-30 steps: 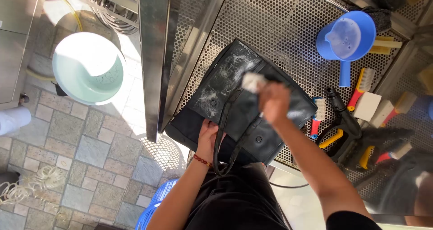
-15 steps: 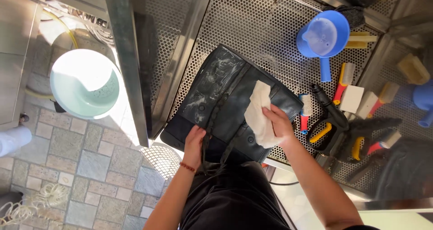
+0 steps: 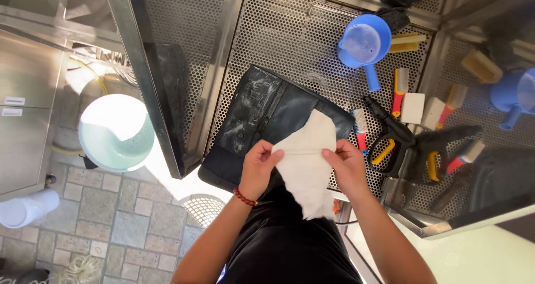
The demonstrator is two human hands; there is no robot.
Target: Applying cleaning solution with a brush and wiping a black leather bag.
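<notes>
White cloth held in 2 hands above a black bag on the perforated tabletop.

Left hand [image 3: 257,164] pinches the left edge of the thin white wiping cloth [image 3: 306,164]; right hand [image 3: 346,164] pinches its right edge, each grip clenched on fabric. Judged light, limp, not fragile; best held by its edges. It hangs over the wet-looking flat black bag [image 3: 262,120] on the perforated steel tabletop [image 3: 290,39].

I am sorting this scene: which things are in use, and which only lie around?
In use: white cloth, held by left hand and right hand; black bag.
Lying around: blue scoop, brushes, spray gun, white bucket.
</notes>
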